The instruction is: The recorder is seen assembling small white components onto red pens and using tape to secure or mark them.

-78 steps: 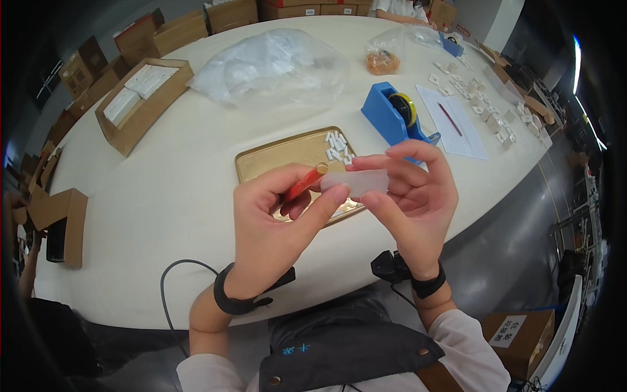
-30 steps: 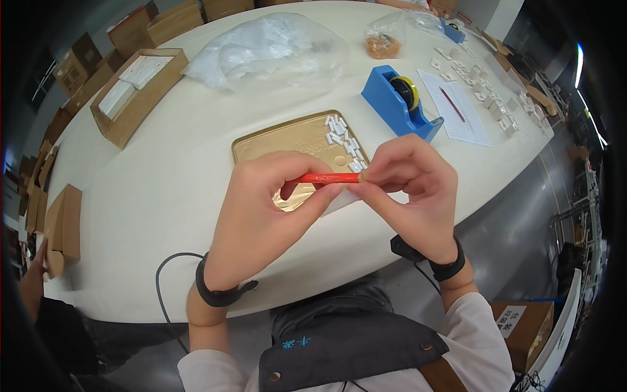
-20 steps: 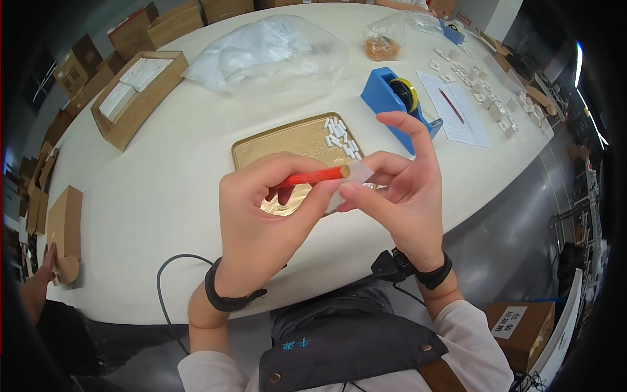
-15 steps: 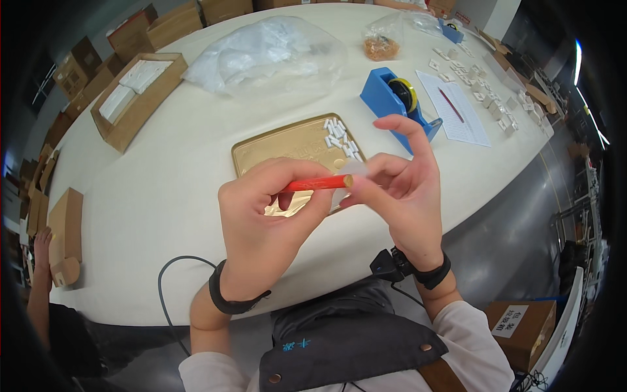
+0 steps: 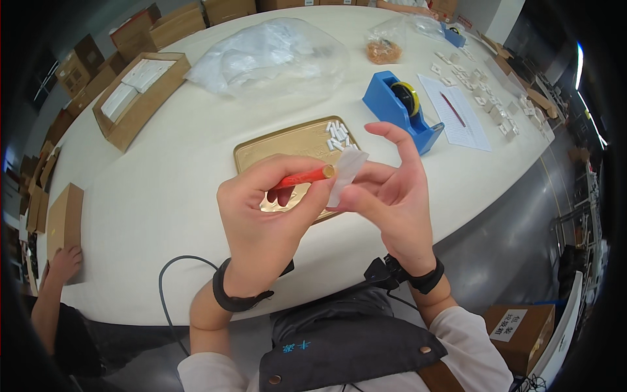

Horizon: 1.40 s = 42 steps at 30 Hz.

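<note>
My left hand (image 5: 258, 206) is closed round a red rod (image 5: 302, 178) with a round tan end facing right. Between thumb and fingers, my right hand (image 5: 401, 202) pinches a small white slip of paper (image 5: 347, 175) beside that end; its index finger is raised and curled. I cannot tell whether the slip touches the rod. Below both hands lies a shallow gold tray (image 5: 268, 142), partly covered by them. Several small white cylinders (image 5: 337, 133) sit in its far right corner.
Beyond my right hand stands a blue tape dispenser (image 5: 394, 106), next to a printed sheet (image 5: 480, 138) with a dark red pen (image 5: 452, 109). A clear plastic bag (image 5: 268, 55) and an open box (image 5: 119, 135) of white packs lie farther back. Another person's hand (image 5: 66, 262) touches a carton (image 5: 66, 215) at left.
The red rod has drawn a little left and its end has tilted up. The white slip now stands more upright and shows more fully. At left, the other person's hand has shifted on the carton.
</note>
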Motion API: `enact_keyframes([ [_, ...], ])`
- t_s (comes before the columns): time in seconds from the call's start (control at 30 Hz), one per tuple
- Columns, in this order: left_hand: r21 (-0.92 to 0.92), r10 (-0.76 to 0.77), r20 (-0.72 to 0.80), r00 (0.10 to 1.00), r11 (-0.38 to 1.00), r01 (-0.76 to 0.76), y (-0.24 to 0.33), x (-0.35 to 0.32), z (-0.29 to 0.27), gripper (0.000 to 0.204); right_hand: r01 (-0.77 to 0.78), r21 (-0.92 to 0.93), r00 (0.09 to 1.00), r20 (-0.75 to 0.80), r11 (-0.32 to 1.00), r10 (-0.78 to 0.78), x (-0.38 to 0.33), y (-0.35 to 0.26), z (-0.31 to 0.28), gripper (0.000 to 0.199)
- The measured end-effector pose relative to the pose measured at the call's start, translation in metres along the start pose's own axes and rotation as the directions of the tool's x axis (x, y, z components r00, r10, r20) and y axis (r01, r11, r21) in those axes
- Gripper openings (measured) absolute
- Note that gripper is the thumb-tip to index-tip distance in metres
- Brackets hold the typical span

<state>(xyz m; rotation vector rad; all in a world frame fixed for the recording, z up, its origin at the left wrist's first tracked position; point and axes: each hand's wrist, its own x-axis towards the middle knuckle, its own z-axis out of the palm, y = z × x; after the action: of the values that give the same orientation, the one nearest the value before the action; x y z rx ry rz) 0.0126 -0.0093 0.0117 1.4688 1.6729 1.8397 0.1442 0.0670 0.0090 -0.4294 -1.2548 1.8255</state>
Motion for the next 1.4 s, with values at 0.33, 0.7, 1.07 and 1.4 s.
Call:
enact_keyframes([
  [0.33, -0.155, -0.050, -0.033, 0.998, 0.987, 0.044, -0.001, -0.002, 0.004, 0.009, -0.177, -0.207, 0.962, 0.168, 0.962, 0.214, -0.001, -0.005, -0.005, 0.052],
  [0.7, -0.266, -0.050, -0.133, 0.990, 0.964, 0.013, -0.009, -0.006, 0.011, 0.008, 0.159, -0.106, 0.986, 0.070, 0.982, -0.152, 0.001, 0.005, -0.004, 0.014],
  [1.07, -0.249, 0.021, 0.267, 0.963, 0.967, 0.049, 0.005, 0.005, -0.008, 0.040, 0.184, -0.311, 0.980, -0.007, 0.932, -0.196, 0.005, -0.011, -0.016, 0.020],
  [1.4, -0.138, -0.049, 0.323, 0.945, 0.986, 0.099, 0.010, -0.001, -0.007, 0.027, 0.143, -0.288, 0.983, 0.153, 0.947, -0.102, -0.008, -0.011, -0.019, 0.027],
])
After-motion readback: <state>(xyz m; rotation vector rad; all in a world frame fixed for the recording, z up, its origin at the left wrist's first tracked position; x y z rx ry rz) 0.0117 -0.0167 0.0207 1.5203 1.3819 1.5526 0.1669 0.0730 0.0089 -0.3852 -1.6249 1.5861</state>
